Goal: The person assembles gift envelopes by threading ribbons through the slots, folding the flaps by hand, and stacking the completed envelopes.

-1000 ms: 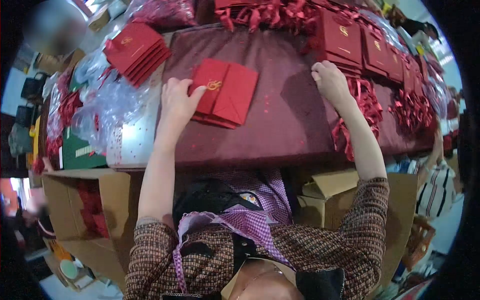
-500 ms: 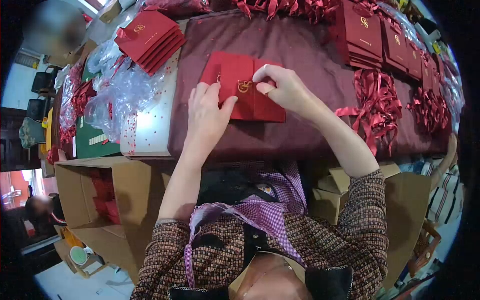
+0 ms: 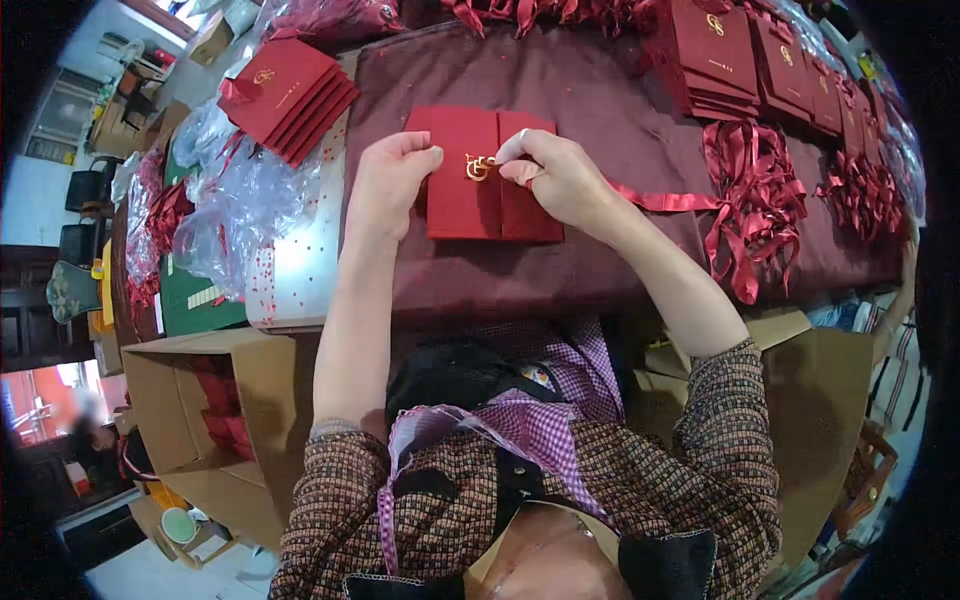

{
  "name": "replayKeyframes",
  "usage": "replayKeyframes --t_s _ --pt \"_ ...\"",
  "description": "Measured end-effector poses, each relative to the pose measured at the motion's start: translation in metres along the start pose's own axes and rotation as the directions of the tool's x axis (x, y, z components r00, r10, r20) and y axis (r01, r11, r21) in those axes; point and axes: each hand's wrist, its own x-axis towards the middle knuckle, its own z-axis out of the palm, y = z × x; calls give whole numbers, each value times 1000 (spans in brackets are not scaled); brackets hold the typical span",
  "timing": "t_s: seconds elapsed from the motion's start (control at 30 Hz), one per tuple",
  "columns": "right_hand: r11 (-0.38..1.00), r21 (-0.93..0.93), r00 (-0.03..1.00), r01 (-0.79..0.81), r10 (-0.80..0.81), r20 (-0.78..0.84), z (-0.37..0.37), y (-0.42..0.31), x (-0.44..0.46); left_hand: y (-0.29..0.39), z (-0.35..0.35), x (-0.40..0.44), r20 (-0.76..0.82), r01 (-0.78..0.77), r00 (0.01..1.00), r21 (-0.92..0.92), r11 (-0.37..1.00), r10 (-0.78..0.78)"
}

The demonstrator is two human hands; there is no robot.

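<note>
A red folded bag [image 3: 465, 210] with a gold emblem lies on the dark red cloth between my hands. My left hand [image 3: 398, 175] pinches its left edge between thumb and fingers. My right hand [image 3: 555, 175] is closed over the right part, beside the emblem, thumb and forefinger pressed together on a ribbon end. From this hand a red ribbon [image 3: 665, 200] runs right to a tangled ribbon bundle [image 3: 755, 215] on the cloth.
Stacked red bags [image 3: 290, 100] lie at the upper left, above crumpled clear plastic [image 3: 235, 215]. More red bags [image 3: 715, 65] stand at the upper right. Open cardboard boxes [image 3: 275, 400] flank me below the table. A co-worker's arm [image 3: 900, 290] shows at the far right.
My right hand has come from the ribbon bundle to the bag, drawing out a ribbon. The bag has been straightened, and my left hand has moved up to its left edge.
</note>
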Motion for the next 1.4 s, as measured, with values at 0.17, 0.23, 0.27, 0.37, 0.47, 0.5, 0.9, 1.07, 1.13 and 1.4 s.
replayKeyframes --t_s 0.17,0.23,0.27,0.37,0.47,0.5,0.9,1.07,1.13,1.4 --pt "980 31 975 194 -190 -114 2 -7 2 13 6 -27 -66 -78 995 -58 995 74" --pt "964 72 958 256 -243 -152 3 -15 3 15 6 -32 -60 -97 994 -69 993 93" --pt "957 -9 947 291 -289 -140 0 -25 2 17 6 -35 -55 -119 992 -83 989 115" --pt "910 -127 901 396 -411 -139 5 -28 2 28 10 -46 -46 -149 988 -34 988 147" --pt "874 -188 867 448 -476 -148 7 -36 -2 33 12 -54 -40 -163 986 19 986 164" --pt "876 -209 872 435 -468 -146 7 -40 -4 34 12 -56 -42 -162 986 19 987 162" --pt "947 -112 953 300 -303 -18 -7 -56 -2 38 25 -69 -51 -272 953 297 915 300" --pt "993 -49 982 106 -97 163 -24 -69 5 44 30 -76 -12 -315 937 398 861 349" --pt "998 -45 975 44 -33 218 -30 -75 7 47 31 -78 -9 -332 929 421 844 370" --pt "861 -465 942 205 -43 334 -40 -108 18 47 37 -70 104 -521 780 654 549 617"
